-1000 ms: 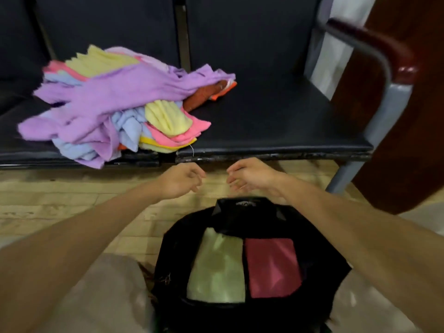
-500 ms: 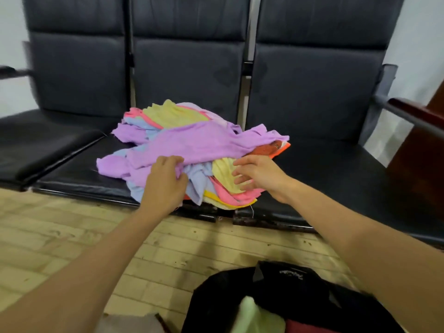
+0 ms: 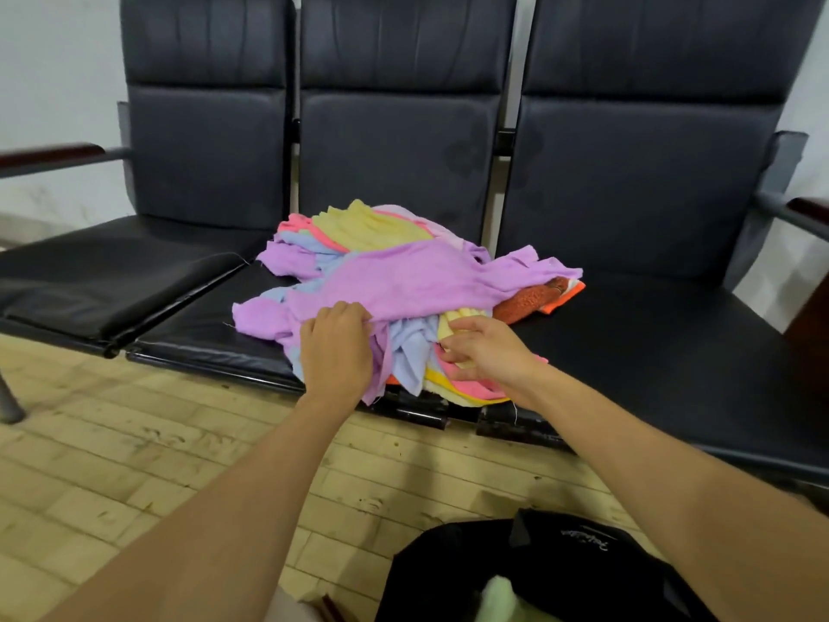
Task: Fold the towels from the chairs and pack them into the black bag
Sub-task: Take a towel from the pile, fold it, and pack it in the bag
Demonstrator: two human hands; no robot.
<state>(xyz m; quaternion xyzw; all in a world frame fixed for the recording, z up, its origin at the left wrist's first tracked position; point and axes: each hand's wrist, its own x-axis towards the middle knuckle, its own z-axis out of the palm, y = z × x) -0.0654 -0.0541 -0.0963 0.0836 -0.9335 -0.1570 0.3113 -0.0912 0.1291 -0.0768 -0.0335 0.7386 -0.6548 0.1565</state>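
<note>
A loose heap of towels [image 3: 394, 262] in purple, yellow, pink, light blue and orange lies on the middle black chair seat [image 3: 193, 334]. My left hand [image 3: 335, 347] grips the front edge of the big purple towel [image 3: 417, 285] on top. My right hand [image 3: 486, 350] reaches into the heap just to the right, fingers curled on a yellow towel [image 3: 464, 317] under the purple one. The black bag [image 3: 529, 572] stands open on the floor at the bottom edge, with a pale green folded towel [image 3: 500, 599] showing inside.
Three joined black chairs line the white wall; the left seat [image 3: 98, 271] and right seat [image 3: 664, 352] hold nothing. Wooden armrests [image 3: 49, 154] stick out at both ends. The floor [image 3: 134, 464] is worn wooden boards.
My view lifted from the bag to the chairs. Both hands went from above the bag up to the heap; the left took hold of the purple towel and the right dug in beside it.
</note>
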